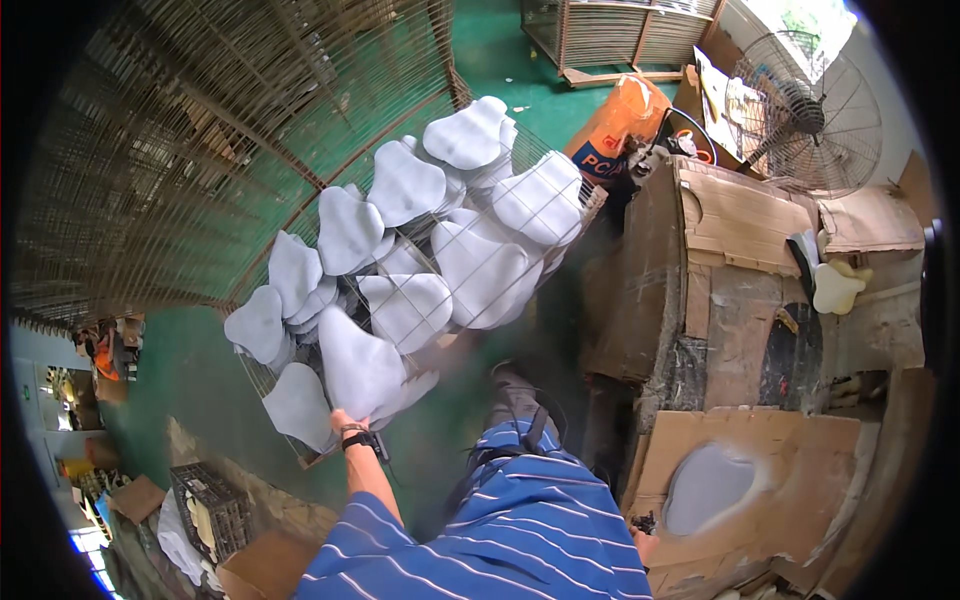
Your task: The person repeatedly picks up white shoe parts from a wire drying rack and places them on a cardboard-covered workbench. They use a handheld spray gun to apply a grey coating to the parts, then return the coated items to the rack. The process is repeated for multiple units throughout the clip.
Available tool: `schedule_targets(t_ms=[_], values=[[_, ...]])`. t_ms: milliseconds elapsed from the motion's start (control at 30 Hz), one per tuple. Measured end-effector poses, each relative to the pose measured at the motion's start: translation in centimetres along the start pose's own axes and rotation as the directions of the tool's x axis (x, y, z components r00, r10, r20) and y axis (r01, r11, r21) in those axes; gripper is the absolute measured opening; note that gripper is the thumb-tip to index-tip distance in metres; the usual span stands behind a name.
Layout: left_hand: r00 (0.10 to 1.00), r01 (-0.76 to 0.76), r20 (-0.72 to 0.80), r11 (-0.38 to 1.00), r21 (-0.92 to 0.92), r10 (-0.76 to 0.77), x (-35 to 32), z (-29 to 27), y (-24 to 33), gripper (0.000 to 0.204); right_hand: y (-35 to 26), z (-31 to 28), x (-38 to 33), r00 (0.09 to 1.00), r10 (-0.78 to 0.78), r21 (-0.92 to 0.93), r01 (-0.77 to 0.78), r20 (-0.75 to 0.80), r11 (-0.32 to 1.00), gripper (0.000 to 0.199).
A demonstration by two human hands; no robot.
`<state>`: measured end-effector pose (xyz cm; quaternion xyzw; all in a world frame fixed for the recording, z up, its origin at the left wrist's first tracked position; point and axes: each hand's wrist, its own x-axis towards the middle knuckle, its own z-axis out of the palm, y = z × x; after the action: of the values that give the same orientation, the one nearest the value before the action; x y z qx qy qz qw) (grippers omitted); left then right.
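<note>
My left hand (352,424), a dark band on its wrist, is closed on the lower edge of a light grey, rounded seat-shaped pad (360,368). That pad lies at the near end of a wire rack (303,447), among stacks of similar pads. At the lower right, my right hand (646,547) shows only partly beside my striped shirt. A small dark object (643,522) is by it; its kind and the fingers cannot be made out. Nearest to that hand, a darker grey pad (708,487) rests on a cardboard sheet (650,460), with a whitish haze around it.
A tall wire cage (310,175) stands behind the rack. To the right are a cardboard-covered bench (735,330), an orange and blue sack (620,120) and a large fan (803,112). A black crate (215,510) sits at the lower left on the green floor (180,390).
</note>
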<state>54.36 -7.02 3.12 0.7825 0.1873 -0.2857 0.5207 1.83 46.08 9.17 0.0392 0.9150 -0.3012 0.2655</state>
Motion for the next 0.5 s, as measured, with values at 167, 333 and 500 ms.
schedule_targets(t_ms=[167,333,500], values=[[0.614,-0.526,0.253,0.149,0.837,0.747,1.3,-1.8,-2.9,0.055,-0.4,0.2,-0.2,0.999,0.032,-0.011,-0.032,0.024,0.999,0.016],[0.007,-0.892,0.645,-0.287,0.350,0.764,-5.6,3.0,-0.4,0.057,3.1,2.4,-0.5,0.980,0.156,-0.003,-0.157,-0.124,0.988,0.009],[-0.289,-0.954,0.796,-0.226,-0.195,0.532,-10.6,9.2,-8.3,0.061,-1.5,2.2,-4.5,0.967,0.048,0.049,-0.037,-0.251,0.998,0.024]])
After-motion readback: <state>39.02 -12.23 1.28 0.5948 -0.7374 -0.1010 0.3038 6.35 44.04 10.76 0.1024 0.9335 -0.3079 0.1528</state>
